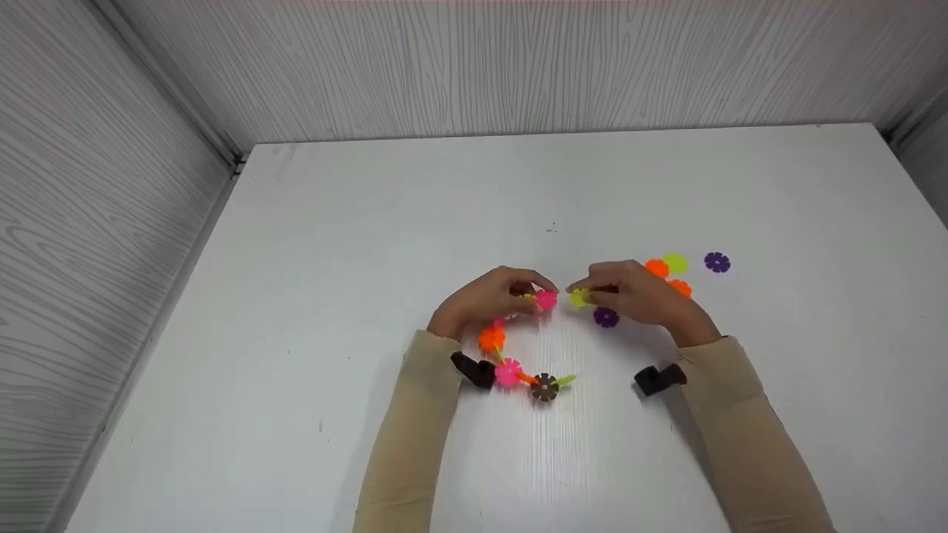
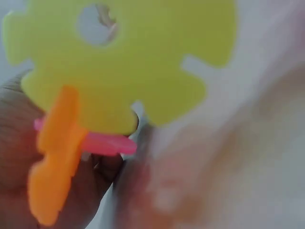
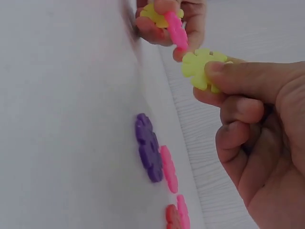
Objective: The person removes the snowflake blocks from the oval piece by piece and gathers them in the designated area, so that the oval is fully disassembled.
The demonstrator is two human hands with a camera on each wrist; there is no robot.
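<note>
My left hand (image 1: 481,296) pinches the end of a chain of notched, flower-shaped plastic discs, where a pink disc (image 1: 546,299) joins a yellow one (image 3: 151,15). Below that hand the chain curves through an orange disc (image 1: 491,338), another pink disc (image 1: 509,372) and a brown disc (image 1: 544,387). Up close in the left wrist view are a yellow chain disc (image 2: 143,62) and an orange one (image 2: 55,162). Between thumb and forefinger, my right hand (image 1: 644,296) holds a loose yellow disc (image 3: 194,67), a small gap from the pink one.
A purple disc (image 1: 606,317) lies under the right hand. Beyond that hand are orange discs (image 1: 657,267), a yellow disc (image 1: 675,263) and another purple disc (image 1: 717,262). The white table (image 1: 333,237) meets wood-grain panels (image 1: 444,66) at the back and sides.
</note>
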